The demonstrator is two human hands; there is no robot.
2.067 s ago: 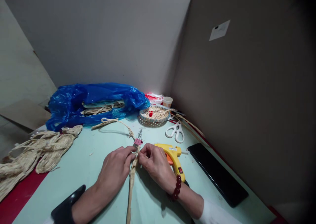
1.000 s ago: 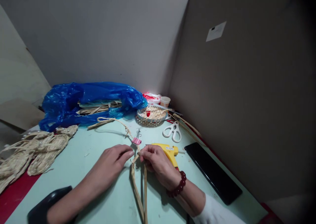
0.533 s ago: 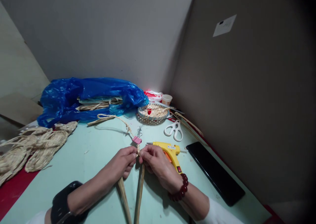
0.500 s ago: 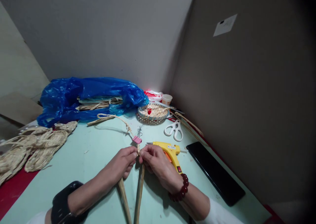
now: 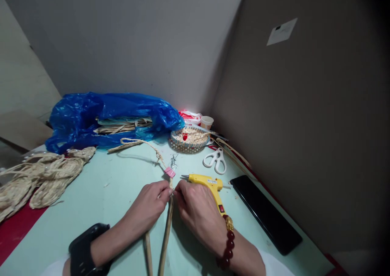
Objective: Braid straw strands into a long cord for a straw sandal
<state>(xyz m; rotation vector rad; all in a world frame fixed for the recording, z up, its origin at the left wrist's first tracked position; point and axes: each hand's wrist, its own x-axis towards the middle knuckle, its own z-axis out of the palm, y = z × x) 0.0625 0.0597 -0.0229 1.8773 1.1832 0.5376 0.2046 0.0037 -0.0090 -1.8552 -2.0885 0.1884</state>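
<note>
A pale plaited straw cord runs from the back of the table to a pink binder clip, which pinches it. Just below the clip, my left hand and my right hand meet on the braid. The left thumb and fingers pinch it from the left; the right fingertips pinch it from the right, partly hidden behind the knuckles. Two long brown straw strands hang from the hands toward the near edge. Beside the right hand lies a yellow glue gun.
White-handled scissors, a round woven basket and a paper cup stand behind. A black phone lies at right. Woven straw soles lie at left, with a blue plastic bag of straw behind them.
My right hand has turned over, its back now facing up and its wrist lower. The strands below have swung left and closer together. Both hands stay at the braid.
</note>
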